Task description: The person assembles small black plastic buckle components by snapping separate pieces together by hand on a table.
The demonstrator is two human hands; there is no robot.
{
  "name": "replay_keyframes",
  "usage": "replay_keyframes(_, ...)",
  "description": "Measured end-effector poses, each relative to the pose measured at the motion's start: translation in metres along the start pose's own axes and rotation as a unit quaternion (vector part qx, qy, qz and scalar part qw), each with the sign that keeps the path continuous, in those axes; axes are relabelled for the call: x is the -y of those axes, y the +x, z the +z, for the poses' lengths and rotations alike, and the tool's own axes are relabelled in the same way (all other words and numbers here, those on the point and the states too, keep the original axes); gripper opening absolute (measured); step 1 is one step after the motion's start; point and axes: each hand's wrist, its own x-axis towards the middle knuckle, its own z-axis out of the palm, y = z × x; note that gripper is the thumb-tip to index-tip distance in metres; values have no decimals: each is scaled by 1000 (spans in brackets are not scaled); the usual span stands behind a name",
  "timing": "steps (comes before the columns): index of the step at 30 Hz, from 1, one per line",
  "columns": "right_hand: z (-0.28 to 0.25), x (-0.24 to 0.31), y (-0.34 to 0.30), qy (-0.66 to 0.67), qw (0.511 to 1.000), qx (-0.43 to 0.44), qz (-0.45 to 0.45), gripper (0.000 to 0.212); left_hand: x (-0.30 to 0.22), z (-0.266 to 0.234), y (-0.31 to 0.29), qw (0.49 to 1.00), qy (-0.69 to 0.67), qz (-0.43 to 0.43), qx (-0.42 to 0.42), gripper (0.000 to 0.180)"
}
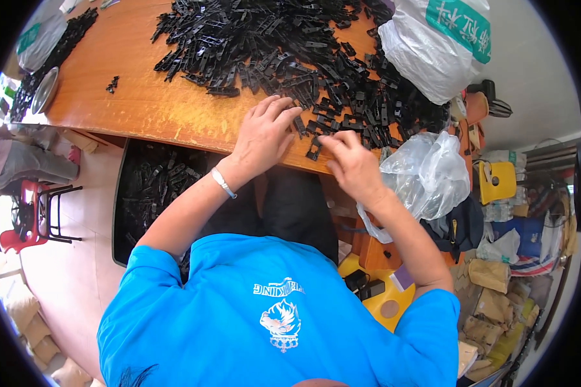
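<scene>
- One worn orange-brown table (119, 55) spans the frame's top.
- Pale floor (74, 271), left.
- A heap of black plastic parts (252, 48) lies on it, upper centre to upper right.
- A clear plastic bag (432, 177), right of centre.
- Left hand (265, 132), centre: fingers loosely bent; grip cannot be told.
- Right hand (356, 166), beside it: fingers curled near a small black part (314, 154); grip unclear.
</scene>
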Motion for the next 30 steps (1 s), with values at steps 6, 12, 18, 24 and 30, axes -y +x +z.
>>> replay_keyframes(6, 46, -8, 18, -23, 998, -40, -52, 39, 19, 23, -7, 1000, -14, -21, -2, 50)
replay_keyframes(12, 49, -28, 46, -52, 998, -32, -8, 36, 21, 24, -1, 999, -25, -30, 9, 45)
replay_keyframes(18, 37, -33, 31, -13, 1000, 10, 1, 37, 18, 2, -24, 997, -65, -46, -17, 40)
replay_keyframes(24, 26, -15, 29, 6, 998, -56, -35, 32, 3, 2, -6, 992, -17, -116, -41, 33)
replay_keyframes(30, 31, -17, 21, 36, 999, -22, 5, 27, -5, 16, 21, 989, 111, -100, 22, 30)
